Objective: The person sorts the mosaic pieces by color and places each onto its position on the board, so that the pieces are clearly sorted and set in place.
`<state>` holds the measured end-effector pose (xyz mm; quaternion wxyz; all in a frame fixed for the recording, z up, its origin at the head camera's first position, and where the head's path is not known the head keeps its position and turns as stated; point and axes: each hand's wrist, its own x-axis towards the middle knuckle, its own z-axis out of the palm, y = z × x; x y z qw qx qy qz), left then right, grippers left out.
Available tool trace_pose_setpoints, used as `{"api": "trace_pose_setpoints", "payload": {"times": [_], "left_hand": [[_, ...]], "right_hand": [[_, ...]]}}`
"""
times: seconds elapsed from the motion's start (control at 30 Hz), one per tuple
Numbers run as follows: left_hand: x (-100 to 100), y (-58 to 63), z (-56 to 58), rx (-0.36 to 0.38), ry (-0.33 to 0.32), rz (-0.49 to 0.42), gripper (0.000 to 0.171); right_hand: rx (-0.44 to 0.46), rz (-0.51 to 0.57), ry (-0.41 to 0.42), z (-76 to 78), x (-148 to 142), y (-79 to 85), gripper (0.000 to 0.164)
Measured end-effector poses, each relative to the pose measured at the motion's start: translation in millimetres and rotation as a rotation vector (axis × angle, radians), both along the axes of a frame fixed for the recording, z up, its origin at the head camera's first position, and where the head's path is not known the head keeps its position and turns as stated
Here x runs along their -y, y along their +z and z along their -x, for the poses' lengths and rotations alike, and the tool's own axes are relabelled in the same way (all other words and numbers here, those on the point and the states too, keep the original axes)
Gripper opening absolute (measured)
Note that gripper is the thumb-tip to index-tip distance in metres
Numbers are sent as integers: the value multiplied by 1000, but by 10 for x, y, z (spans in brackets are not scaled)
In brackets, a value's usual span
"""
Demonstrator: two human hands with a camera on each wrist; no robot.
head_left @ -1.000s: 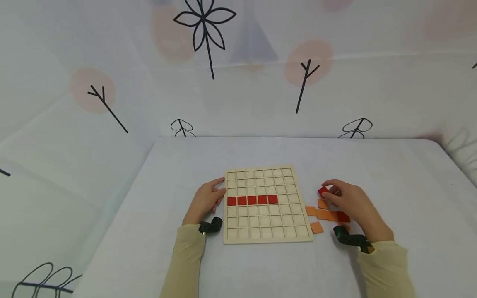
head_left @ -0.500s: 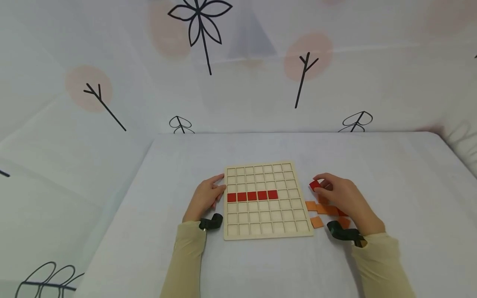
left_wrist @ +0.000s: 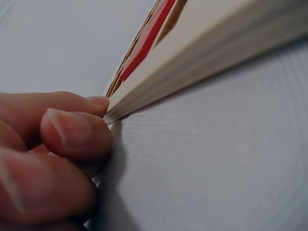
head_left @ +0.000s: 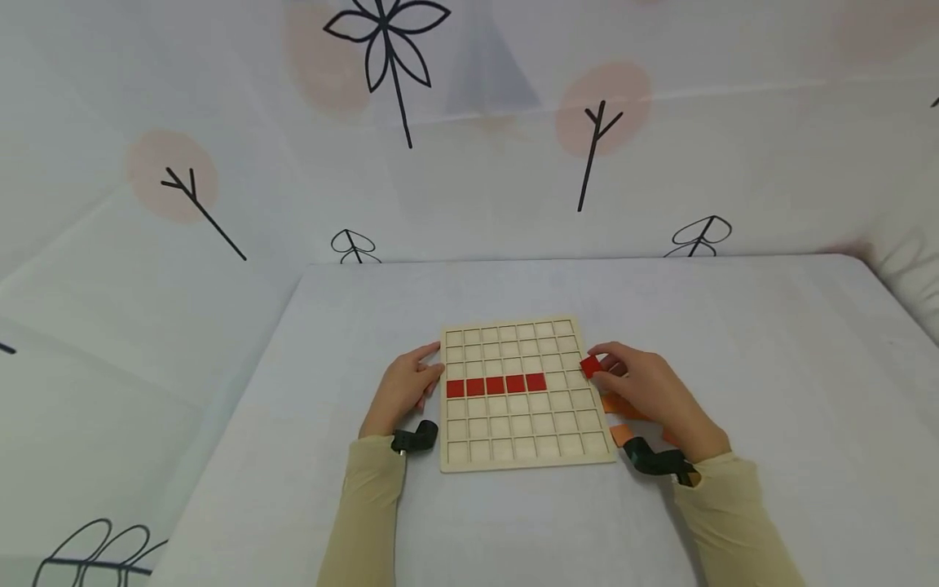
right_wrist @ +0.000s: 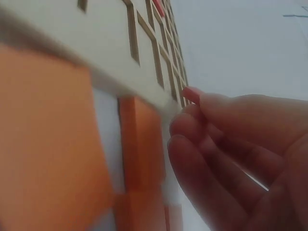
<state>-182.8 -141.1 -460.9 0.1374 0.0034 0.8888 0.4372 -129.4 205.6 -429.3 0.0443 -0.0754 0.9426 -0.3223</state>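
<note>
A pale wooden grid board (head_left: 528,466) lies on the white table. Several red square tiles (head_left: 495,385) stand in one row of its cells, starting from the left side. My left hand (head_left: 402,390) touches the board's left edge; in the left wrist view its fingertips (left_wrist: 77,130) are right against the rim. Between thumb and fingers my right hand (head_left: 641,383) pinches another red square tile (head_left: 590,367), tilted over the board's right edge. The right wrist view shows that tile (right_wrist: 191,95) edge-on at the fingertips.
Orange square tiles (head_left: 621,434) lie beside the board's right edge, some hidden beneath the right hand and wrist. They are large and close in the right wrist view. A printed white cloth (head_left: 499,179) hangs behind the table.
My right hand has moved left with the pinched red tile, from beside the orange tiles to the board's right edge. The left hand stays at the left edge.
</note>
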Motion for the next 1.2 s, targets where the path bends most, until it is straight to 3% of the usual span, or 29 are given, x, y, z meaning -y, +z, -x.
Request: {"api": "trace_pose_setpoints", "payload": {"times": [0.47,1.2], "left_hand": [[8,6,-9,-2,-12,-6,47],[0,14,6,-6,-18,6,48]], "right_hand": [[-15,59,72,-18,197,-35,35],[-9,1,48,-16,357,-72,30]]}}
